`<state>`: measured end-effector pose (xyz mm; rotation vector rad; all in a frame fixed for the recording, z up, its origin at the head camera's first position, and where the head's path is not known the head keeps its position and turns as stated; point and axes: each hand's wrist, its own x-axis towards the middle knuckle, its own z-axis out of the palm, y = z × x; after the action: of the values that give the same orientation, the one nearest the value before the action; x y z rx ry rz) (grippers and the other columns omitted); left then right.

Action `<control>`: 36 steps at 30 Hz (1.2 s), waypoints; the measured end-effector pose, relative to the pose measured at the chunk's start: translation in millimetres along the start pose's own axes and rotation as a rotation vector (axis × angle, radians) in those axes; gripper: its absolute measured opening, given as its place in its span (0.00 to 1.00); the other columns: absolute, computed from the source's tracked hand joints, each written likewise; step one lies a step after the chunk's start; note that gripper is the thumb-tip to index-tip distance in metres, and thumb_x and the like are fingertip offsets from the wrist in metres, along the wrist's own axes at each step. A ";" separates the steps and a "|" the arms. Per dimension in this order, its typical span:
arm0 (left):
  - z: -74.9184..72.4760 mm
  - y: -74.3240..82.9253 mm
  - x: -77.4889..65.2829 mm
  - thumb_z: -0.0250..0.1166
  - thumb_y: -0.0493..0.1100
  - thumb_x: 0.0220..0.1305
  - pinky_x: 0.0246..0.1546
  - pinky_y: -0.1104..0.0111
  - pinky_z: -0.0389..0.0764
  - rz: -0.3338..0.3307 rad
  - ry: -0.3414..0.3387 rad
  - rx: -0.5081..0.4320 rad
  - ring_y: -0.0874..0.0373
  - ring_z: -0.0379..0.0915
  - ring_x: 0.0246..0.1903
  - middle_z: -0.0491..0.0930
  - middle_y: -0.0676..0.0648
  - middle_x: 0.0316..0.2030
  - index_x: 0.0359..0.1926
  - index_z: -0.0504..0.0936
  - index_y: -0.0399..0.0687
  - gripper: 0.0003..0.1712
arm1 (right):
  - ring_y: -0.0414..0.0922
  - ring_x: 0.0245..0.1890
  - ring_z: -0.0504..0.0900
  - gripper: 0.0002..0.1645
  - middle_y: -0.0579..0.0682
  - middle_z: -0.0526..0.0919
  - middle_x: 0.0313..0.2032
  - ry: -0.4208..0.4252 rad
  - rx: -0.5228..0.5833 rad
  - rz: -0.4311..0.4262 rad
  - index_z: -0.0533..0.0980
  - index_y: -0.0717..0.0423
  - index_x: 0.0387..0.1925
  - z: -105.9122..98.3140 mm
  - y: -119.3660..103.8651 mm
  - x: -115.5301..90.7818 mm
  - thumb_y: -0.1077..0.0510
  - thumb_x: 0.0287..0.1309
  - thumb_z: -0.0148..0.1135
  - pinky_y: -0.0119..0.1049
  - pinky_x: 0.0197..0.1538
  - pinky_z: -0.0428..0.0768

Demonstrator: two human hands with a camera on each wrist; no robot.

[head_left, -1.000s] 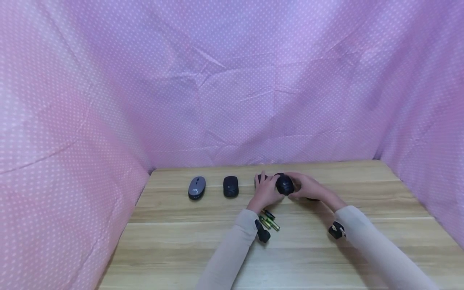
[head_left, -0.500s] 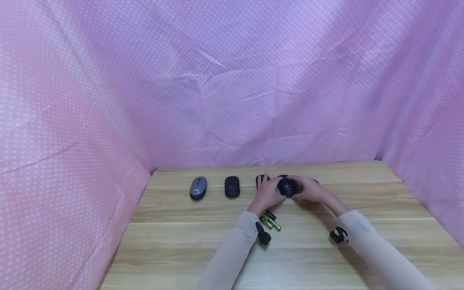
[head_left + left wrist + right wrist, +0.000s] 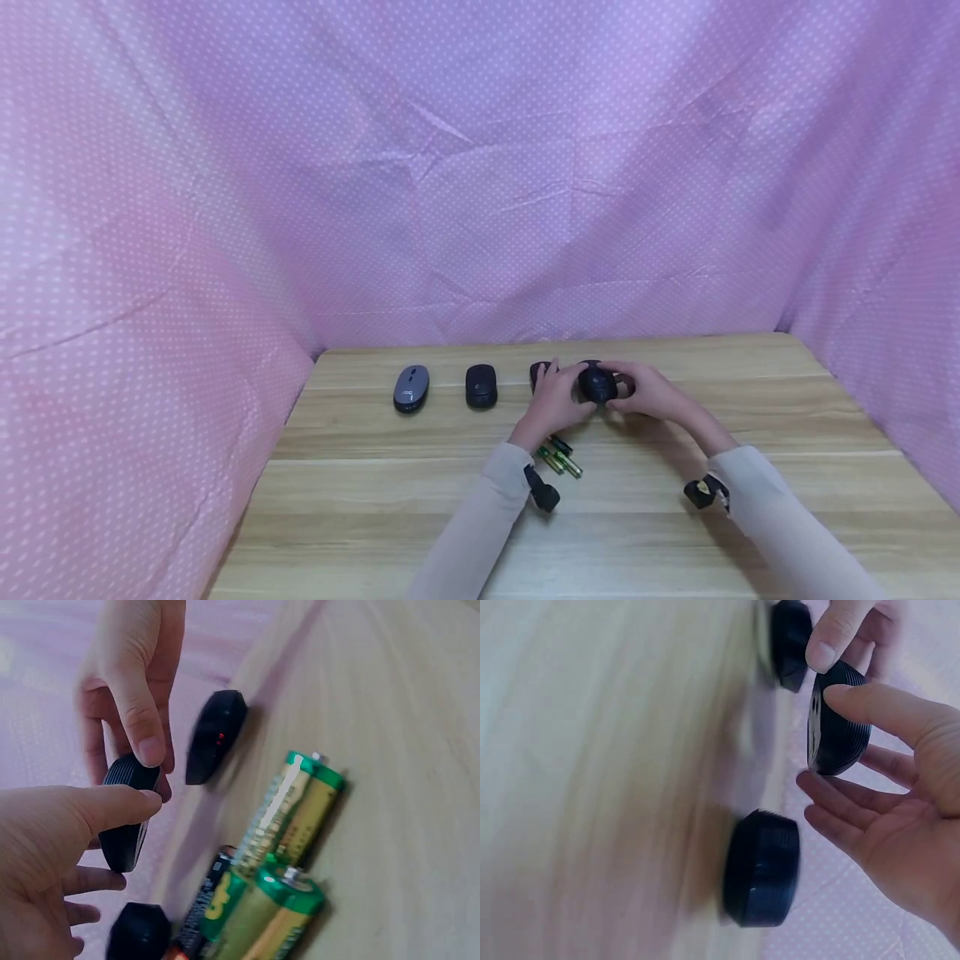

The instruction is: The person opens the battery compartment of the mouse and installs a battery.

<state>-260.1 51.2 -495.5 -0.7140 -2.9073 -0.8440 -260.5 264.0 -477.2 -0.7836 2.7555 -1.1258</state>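
Both hands hold one black computer mouse (image 3: 597,383) between them, just above the table's back half. My left hand (image 3: 557,398) pinches it from the left, its thumb (image 3: 124,806) lying over the ribbed side. From the right, my right hand (image 3: 648,392) grips the other end with thumb and fingers, as the right wrist view shows. The mouse stands on edge in both wrist views, its pale underside (image 3: 814,735) partly visible. A second black mouse (image 3: 139,930) sits beyond the left hand, partly covered by its fingers in the head view. Another black mouse (image 3: 763,870) sits near the right hand.
Two green-and-gold batteries (image 3: 289,817) and a dark battery (image 3: 210,896) lie near the left wrist. Farther left on the wooden table (image 3: 360,508) are a black mouse (image 3: 481,386) and a grey mouse (image 3: 411,388). Pink dotted cloth (image 3: 480,208) hangs behind and at the sides.
The hands have drifted slightly right with the mouse held between them; the head view has also shifted a little. Batteries and the other mice stay in place.
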 end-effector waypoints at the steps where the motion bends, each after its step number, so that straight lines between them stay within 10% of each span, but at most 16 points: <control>1: -1.6 0.1 -0.9 0.74 0.51 0.61 0.78 0.47 0.56 0.002 0.009 -0.028 0.43 0.61 0.74 0.75 0.49 0.68 0.72 0.71 0.53 0.39 | 0.68 0.59 0.79 0.41 0.73 0.76 0.63 0.004 0.013 -0.012 0.69 0.69 0.68 -0.9 -1.8 -0.2 0.66 0.54 0.75 0.62 0.61 0.79; 8: -17.9 -0.2 -9.3 0.74 0.49 0.63 0.57 0.68 0.80 0.026 0.056 -0.275 0.54 0.81 0.56 0.81 0.50 0.63 0.71 0.74 0.59 0.36 | 0.67 0.54 0.83 0.35 0.72 0.78 0.60 0.032 0.126 -0.082 0.71 0.73 0.65 -7.4 -17.0 0.9 0.68 0.56 0.72 0.62 0.60 0.79; 13: -35.3 -1.7 -15.7 0.73 0.50 0.64 0.51 0.66 0.85 0.017 0.047 -0.378 0.48 0.84 0.52 0.81 0.48 0.62 0.70 0.74 0.59 0.34 | 0.61 0.55 0.84 0.35 0.68 0.80 0.60 0.059 0.185 -0.008 0.72 0.65 0.67 -10.8 -31.6 1.6 0.61 0.60 0.72 0.59 0.64 0.78; 21: -61.8 1.2 -22.9 0.68 0.47 0.70 0.49 0.73 0.84 0.019 0.072 -0.371 0.58 0.85 0.49 0.87 0.47 0.54 0.68 0.77 0.54 0.27 | 0.57 0.53 0.85 0.28 0.61 0.84 0.58 0.148 0.222 -0.009 0.76 0.62 0.64 -6.9 -53.2 7.2 0.56 0.65 0.69 0.34 0.54 0.83; 36: -74.4 2.2 -33.1 0.55 0.64 0.74 0.53 0.61 0.84 -0.054 0.141 -0.403 0.56 0.84 0.51 0.86 0.47 0.54 0.68 0.76 0.62 0.27 | 0.47 0.33 0.85 0.18 0.58 0.87 0.35 0.334 0.219 -0.010 0.82 0.62 0.55 10.5 -74.8 22.2 0.55 0.75 0.56 0.34 0.41 0.84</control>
<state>-236.6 0.7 -436.1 -0.5666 -2.6667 -1.4469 -244.9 201.5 -431.8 -0.6328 2.8085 -1.6621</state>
